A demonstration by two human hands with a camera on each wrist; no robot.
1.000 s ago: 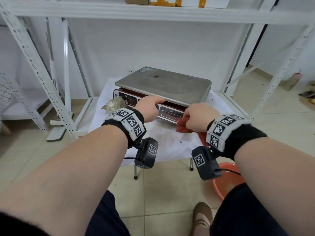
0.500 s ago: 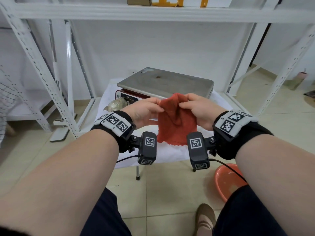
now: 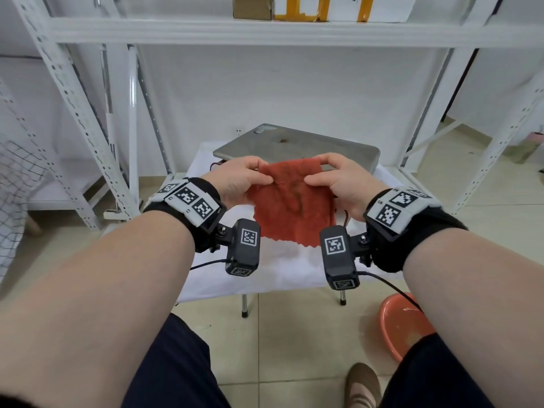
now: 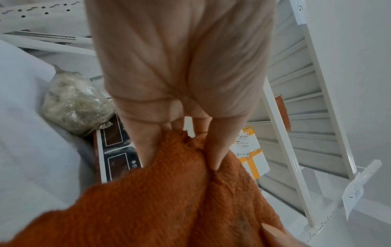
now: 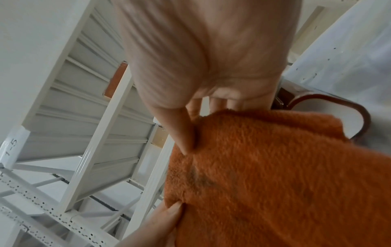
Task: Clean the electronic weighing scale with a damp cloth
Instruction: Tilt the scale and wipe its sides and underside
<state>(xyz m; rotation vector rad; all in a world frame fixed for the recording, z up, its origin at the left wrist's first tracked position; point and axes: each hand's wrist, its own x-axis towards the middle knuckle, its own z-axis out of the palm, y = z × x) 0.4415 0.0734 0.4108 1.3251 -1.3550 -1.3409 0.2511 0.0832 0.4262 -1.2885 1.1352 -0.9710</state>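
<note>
Left hand (image 3: 240, 179) and right hand (image 3: 343, 184) pinch the orange cloth's (image 3: 291, 204) top corners, spread before the weighing scale (image 3: 297, 144)

An orange-red terry cloth (image 3: 293, 201), dark-smudged near its middle, is held spread and hanging above the worktop. Behind it sits the weighing scale (image 3: 306, 144), its steel platter stained.

White-draped table (image 3: 294, 269) bearing scale (image 3: 297, 144), bag (image 4: 74, 103)

Left hand (image 3: 240, 179), right hand (image 3: 343, 184) pinch red cloth (image 3: 291, 201) before scale (image 3: 297, 144).
</note>
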